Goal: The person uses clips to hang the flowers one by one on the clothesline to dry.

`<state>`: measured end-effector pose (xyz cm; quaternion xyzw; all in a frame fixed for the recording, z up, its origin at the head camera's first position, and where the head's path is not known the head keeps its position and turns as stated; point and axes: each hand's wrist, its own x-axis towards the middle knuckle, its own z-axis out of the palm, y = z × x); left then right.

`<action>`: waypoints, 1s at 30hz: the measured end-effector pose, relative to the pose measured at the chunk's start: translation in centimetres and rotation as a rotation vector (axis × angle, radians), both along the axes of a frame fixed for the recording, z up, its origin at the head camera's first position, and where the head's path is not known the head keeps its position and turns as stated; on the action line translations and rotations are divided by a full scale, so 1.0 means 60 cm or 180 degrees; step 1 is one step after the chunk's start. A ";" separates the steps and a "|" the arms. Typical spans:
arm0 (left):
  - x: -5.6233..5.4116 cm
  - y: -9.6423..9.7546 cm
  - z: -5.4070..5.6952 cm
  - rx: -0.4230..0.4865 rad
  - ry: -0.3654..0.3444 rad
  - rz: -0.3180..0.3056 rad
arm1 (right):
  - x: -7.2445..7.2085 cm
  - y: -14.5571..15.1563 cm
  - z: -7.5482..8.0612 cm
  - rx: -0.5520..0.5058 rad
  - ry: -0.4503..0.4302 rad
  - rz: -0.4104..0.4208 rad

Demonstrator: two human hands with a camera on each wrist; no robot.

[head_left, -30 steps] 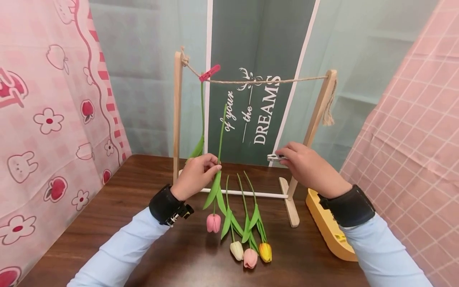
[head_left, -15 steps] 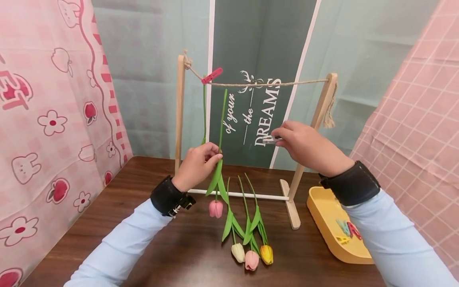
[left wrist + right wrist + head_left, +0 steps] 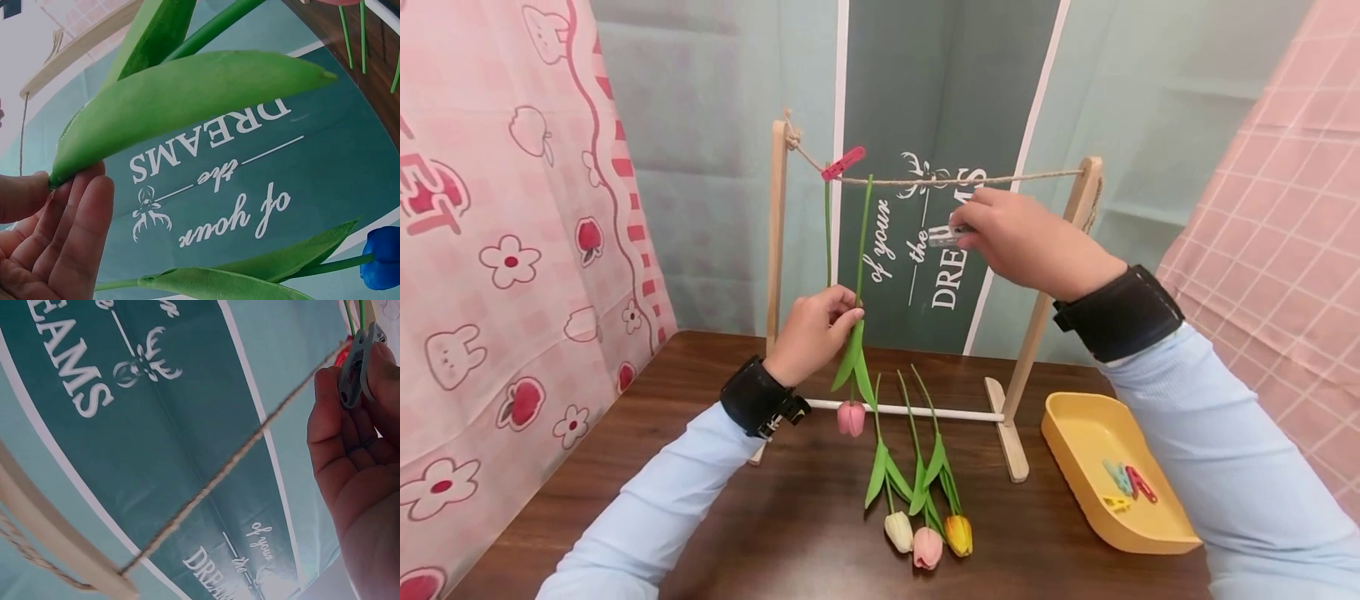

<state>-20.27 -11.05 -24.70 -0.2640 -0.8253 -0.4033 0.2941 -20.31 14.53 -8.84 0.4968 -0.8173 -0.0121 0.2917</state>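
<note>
My left hand [image 3: 816, 333] pinches the green stem of a pink tulip [image 3: 851, 419], which hangs bloom down with its stem tip up at the twine line [image 3: 1000, 178]. A green leaf [image 3: 187, 103] of it fills much of the left wrist view. Between the thumb and fingers of my right hand [image 3: 1026, 242] is a grey clothespin [image 3: 356, 372], held below the line and right of the stem. A red clothespin [image 3: 844, 163] on the line holds another stem. That flower is a blue tulip [image 3: 381, 259], its bloom seen in the left wrist view.
The twine runs between two wooden posts [image 3: 777, 233] joined low down by a white rod [image 3: 940, 412]. A white tulip [image 3: 898, 532], a pale pink one [image 3: 927, 548] and a yellow one [image 3: 958, 535] lie on the table. At right, a yellow tray [image 3: 1063, 467] holds several clothespins [image 3: 1141, 483].
My left hand has raised the pink tulip, bringing its stem tip up to the twine. My right hand has moved up and left with the grey clothespin, uncovering more of the tray.
</note>
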 end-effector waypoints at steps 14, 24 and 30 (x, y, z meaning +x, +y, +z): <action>-0.019 -0.002 -0.005 0.0008 -0.0014 0.0150 | -0.027 -0.058 0.062 -0.0009 -0.0068 -0.0293; -0.030 -0.006 0.001 -0.0022 0.0051 0.0218 | -0.043 -0.093 0.100 0.0143 -0.0240 -0.0469; -0.037 -0.005 -0.001 -0.0064 0.0125 0.0302 | -0.052 -0.111 0.117 0.0277 -0.0389 -0.0664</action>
